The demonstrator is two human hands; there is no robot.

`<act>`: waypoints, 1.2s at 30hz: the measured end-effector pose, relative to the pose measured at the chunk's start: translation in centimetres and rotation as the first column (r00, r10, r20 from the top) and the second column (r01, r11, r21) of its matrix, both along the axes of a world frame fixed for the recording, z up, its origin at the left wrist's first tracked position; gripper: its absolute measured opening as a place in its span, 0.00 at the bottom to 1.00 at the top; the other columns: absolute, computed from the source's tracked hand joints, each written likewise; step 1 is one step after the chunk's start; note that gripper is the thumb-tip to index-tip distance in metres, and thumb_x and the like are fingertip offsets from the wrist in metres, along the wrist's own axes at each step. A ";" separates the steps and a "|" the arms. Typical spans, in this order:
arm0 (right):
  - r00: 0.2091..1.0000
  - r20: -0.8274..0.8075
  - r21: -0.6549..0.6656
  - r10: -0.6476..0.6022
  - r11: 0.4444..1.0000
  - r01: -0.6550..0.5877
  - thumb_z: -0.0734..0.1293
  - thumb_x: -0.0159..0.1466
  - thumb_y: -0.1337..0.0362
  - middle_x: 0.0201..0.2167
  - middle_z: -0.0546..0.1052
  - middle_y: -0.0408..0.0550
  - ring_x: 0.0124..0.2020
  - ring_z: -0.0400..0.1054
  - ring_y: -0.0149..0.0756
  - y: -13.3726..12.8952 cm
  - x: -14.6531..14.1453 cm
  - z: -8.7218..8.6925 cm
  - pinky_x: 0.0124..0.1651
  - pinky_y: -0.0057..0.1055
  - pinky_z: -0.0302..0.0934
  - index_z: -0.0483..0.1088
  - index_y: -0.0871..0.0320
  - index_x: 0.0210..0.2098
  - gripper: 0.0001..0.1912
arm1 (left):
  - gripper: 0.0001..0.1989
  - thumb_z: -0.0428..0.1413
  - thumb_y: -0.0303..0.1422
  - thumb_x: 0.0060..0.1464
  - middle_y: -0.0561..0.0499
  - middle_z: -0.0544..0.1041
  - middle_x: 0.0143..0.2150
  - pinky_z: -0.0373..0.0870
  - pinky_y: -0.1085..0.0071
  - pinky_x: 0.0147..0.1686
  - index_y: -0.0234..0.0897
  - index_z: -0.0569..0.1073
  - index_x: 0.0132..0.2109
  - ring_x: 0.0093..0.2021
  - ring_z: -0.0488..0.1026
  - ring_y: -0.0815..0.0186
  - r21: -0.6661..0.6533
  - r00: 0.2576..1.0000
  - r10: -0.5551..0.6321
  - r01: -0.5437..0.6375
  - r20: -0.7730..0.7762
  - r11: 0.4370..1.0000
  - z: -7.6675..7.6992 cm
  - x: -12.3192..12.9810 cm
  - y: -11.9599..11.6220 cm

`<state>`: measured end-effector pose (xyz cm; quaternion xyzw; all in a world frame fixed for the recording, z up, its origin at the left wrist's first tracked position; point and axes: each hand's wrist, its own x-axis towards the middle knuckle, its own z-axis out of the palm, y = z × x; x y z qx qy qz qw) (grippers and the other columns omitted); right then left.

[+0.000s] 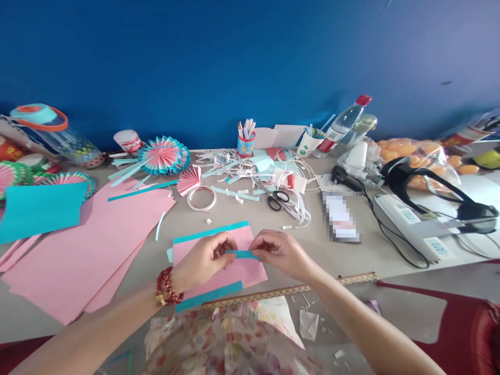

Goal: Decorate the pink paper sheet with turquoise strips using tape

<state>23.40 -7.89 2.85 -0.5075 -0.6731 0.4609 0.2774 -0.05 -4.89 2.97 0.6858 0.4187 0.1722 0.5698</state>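
Between my two hands a short blue paper strip is stretched sideways. My left hand, with a red bead bracelet at its wrist, pinches the strip's left end. Its right end sits between the thumb and fingers of my right hand. Just below both hands lies a pink paper sheet on the table. Along the sheet's far edge runs a blue strip, and another blue strip lies along its near edge.
Large pink sheets and a blue sheet lie at left. A tape roll, scissors and paper scraps are beyond my hands. A phone, power strip and bottle stand right. A pleated rosette lies behind.
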 end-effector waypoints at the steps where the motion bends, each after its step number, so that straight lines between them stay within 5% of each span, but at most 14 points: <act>1: 1.000 -0.007 -0.023 0.010 1.000 -0.010 0.66 0.61 0.67 0.31 0.75 0.43 0.29 0.67 0.29 -0.4 -0.1 -0.2 0.32 0.24 0.60 0.74 0.57 0.33 0.04 | 0.05 0.53 0.32 0.56 0.54 0.73 0.33 0.65 0.75 0.31 0.38 0.70 0.40 0.30 0.68 0.70 0.013 1.000 -0.011 0.012 -0.022 1.000 -0.2 0.0 -0.5; 8: 0.986 0.098 -0.040 0.136 0.990 -0.133 0.66 0.60 0.71 0.30 0.76 0.41 0.29 0.67 0.28 -1.5 0.0 -1.5 0.33 0.22 0.57 0.75 0.55 0.35 0.07 | 0.09 0.50 0.31 0.60 0.52 0.79 0.42 0.70 0.74 0.38 0.41 0.73 0.45 0.39 0.75 0.66 0.103 0.995 -0.050 0.058 -0.081 0.993 -1.8 0.0 -3.1; 14: 0.971 0.190 0.033 0.144 0.988 -0.153 0.65 0.60 0.72 0.32 0.77 0.41 0.30 0.68 0.29 0.1 -0.7 -2.7 0.34 0.23 0.57 0.75 0.54 0.36 0.09 | 0.09 0.50 0.33 0.61 0.50 0.79 0.42 0.71 0.73 0.38 0.40 0.73 0.44 0.39 0.75 0.65 0.281 0.993 0.005 0.029 -0.120 0.959 -3.1 -0.5 -0.7; 22: 0.988 0.115 0.109 0.102 0.988 -0.114 0.65 0.63 0.67 0.37 0.78 0.46 0.34 0.69 0.32 1.5 -1.1 -2.3 0.38 0.26 0.61 0.75 0.55 0.40 0.08 | 0.07 0.51 0.35 0.61 0.52 0.76 0.35 0.69 0.75 0.33 0.39 0.72 0.41 0.33 0.72 0.68 0.205 0.995 0.052 -0.034 -0.084 0.978 -2.0 -1.4 0.2; 30: 0.996 -0.090 -0.062 0.026 0.998 -0.032 0.67 0.63 0.59 0.31 0.76 0.44 0.28 0.65 0.29 1.8 -0.5 -2.0 0.32 0.25 0.59 0.73 0.58 0.37 0.09 | 0.05 0.51 0.34 0.60 0.54 0.75 0.33 0.69 0.76 0.32 0.39 0.69 0.39 0.32 0.72 0.69 0.128 0.995 0.093 -0.096 0.023 0.987 -1.3 -0.6 -0.5; 36: 0.990 -0.054 -0.106 0.131 0.985 -0.136 0.69 0.61 0.58 0.32 0.77 0.44 0.28 0.64 0.29 1.8 0.0 -2.1 0.32 0.25 0.59 0.76 0.57 0.40 0.11 | 0.08 0.49 0.32 0.63 0.51 0.78 0.42 0.70 0.74 0.40 0.40 0.71 0.45 0.42 0.75 0.66 0.221 0.999 0.046 -0.044 -0.005 0.974 -1.3 -0.6 -1.7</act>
